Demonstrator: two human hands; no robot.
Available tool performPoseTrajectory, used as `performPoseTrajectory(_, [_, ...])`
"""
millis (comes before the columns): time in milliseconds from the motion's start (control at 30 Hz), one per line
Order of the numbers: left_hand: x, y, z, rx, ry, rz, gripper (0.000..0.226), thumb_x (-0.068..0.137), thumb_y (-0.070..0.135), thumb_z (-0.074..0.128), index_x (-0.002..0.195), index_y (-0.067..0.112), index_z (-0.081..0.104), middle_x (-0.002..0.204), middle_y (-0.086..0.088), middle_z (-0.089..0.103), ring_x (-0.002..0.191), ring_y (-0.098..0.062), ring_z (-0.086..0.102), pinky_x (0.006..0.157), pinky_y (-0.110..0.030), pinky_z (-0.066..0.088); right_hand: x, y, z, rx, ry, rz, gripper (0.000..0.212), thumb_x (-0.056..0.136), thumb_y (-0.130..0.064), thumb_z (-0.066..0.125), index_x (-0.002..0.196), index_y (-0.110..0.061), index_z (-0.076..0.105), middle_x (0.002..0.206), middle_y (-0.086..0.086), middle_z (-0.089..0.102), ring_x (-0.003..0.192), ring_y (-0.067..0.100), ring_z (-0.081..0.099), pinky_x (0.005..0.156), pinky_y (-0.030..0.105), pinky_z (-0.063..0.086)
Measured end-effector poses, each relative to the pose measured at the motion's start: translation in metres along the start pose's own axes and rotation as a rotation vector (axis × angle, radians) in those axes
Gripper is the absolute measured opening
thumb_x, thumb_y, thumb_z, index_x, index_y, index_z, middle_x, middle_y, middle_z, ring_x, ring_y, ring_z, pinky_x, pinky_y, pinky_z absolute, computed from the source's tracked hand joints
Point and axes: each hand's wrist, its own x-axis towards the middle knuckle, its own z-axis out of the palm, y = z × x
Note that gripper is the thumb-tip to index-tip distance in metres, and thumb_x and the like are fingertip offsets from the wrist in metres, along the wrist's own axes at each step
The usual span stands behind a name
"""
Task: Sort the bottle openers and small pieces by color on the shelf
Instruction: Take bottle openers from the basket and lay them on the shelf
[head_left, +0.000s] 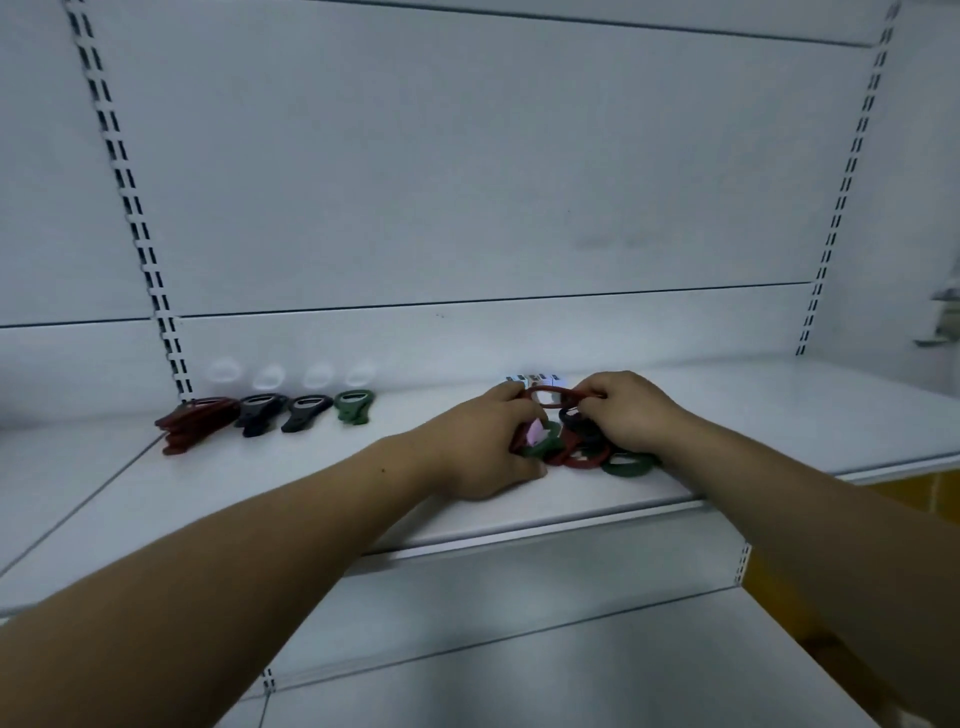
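**Step in hand: separating one opener from the unsorted heap.**

Both hands are at the mixed pile (582, 456), which lies near the front edge of the shelf (779, 415).

- The left hand (480, 441) has its fingers curled round the left side of the pile, gripping it.
- The right hand (631, 415) has its fingers curled over the loop of a red opener (550, 391) at the top of the pile, between the two sets of fingers.
- Exact fingertip contact is hidden.

Well to the left of the left fingers lie the sorted groups:

- the red stack (197, 421)
- two dark groups (260, 413)
- a green opener (353, 406)

Just beyond the fingers, small pieces (535, 378) lie in a blurred row.

**Recommended procedure**

1. Hold the pile down with the left fingers.
2. Lift the red opener straight up until its loop clears the neighbouring loops, which appear interlocked.
3. Only then carry it to the red stack.

Dragging it sideways would likely pull green or dark openers over the shelf edge.
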Motion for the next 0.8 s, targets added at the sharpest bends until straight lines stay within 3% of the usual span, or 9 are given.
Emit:
performPoseTrajectory(200, [-0.01, -0.009, -0.002, -0.055, -0.031, 0.015, 0.065, 0.078, 0.049, 0.07, 0.134, 0.023, 0.049, 0.141, 0.004, 0.033, 0.123, -0.013, 0.042, 0.091, -0.013, 0.03, 0.002, -0.009, -0.004, -0.04, -0.135, -0.028, 0.016, 0.094, -0.023, 0.054, 0.096, -0.024, 0.07, 0.093, -0.002, 0.065, 0.088, 0.017, 0.059, 0.075, 0.027, 0.045])
performPoseTrajectory(333, [-0.008, -0.013, 0.002, -0.059, 0.04, 0.013, 0.057, 0.078, 0.05, 0.07, 0.123, 0.018, 0.056, 0.126, 0.003, 0.042, 0.107, -0.01, 0.045, 0.083, -0.016, 0.032, 0.016, -0.019, -0.009, -0.023, -0.106, -0.078, 0.015, 0.095, -0.026, 0.054, 0.093, -0.022, 0.068, 0.091, 0.002, 0.064, 0.082, 0.018, 0.056, 0.068, 0.027, 0.041])
performPoseTrajectory(433, [-0.004, -0.014, 0.002, -0.109, 0.091, -0.014, 0.055, 0.081, 0.044, 0.07, 0.125, 0.015, 0.056, 0.134, 0.003, 0.042, 0.115, -0.009, 0.044, 0.088, -0.011, 0.03, 0.028, -0.027, -0.005, -0.015, -0.161, -0.14, 0.015, 0.095, -0.025, 0.054, 0.096, -0.022, 0.069, 0.088, -0.001, 0.063, 0.081, 0.018, 0.056, 0.067, 0.028, 0.041])
performPoseTrajectory(500, [-0.002, -0.013, -0.001, -0.173, 0.119, -0.035, 0.049, 0.084, 0.036, 0.069, 0.126, 0.014, 0.057, 0.136, 0.003, 0.044, 0.119, -0.006, 0.043, 0.087, -0.003, 0.028, 0.035, -0.029, 0.0, -0.043, -0.21, -0.184, 0.014, 0.093, -0.024, 0.055, 0.096, -0.024, 0.069, 0.091, -0.003, 0.064, 0.086, 0.017, 0.057, 0.07, 0.029, 0.044])
performPoseTrajectory(600, [-0.001, -0.013, -0.005, -0.216, 0.213, -0.085, 0.037, 0.087, 0.028, 0.066, 0.122, 0.016, 0.061, 0.118, 0.003, 0.046, 0.103, -0.003, 0.045, 0.078, 0.005, 0.027, 0.045, -0.026, 0.006, -0.025, -0.237, -0.213, 0.01, 0.091, -0.023, 0.058, 0.09, -0.027, 0.067, 0.096, -0.004, 0.064, 0.089, 0.016, 0.058, 0.079, 0.031, 0.047])
performPoseTrajectory(700, [-0.005, -0.023, -0.012, -0.198, 0.279, -0.17, 0.034, 0.092, 0.024, 0.06, 0.125, 0.021, 0.059, 0.122, 0.008, 0.044, 0.101, -0.003, 0.048, 0.08, -0.002, 0.033, 0.052, -0.029, 0.007, 0.052, -0.222, -0.228, 0.008, 0.089, -0.022, 0.06, 0.091, -0.025, 0.067, 0.09, -0.006, 0.06, 0.085, 0.015, 0.056, 0.077, 0.03, 0.048])
performPoseTrajectory(800, [-0.018, -0.043, -0.019, -0.088, 0.253, -0.247, 0.04, 0.094, 0.01, 0.051, 0.132, 0.019, 0.055, 0.14, 0.004, 0.046, 0.116, -0.007, 0.05, 0.095, -0.013, 0.032, 0.056, -0.041, 0.009, 0.101, -0.211, -0.27, 0.013, 0.091, -0.018, 0.058, 0.099, -0.026, 0.063, 0.086, -0.009, 0.058, 0.074, 0.009, 0.056, 0.069, 0.026, 0.045])
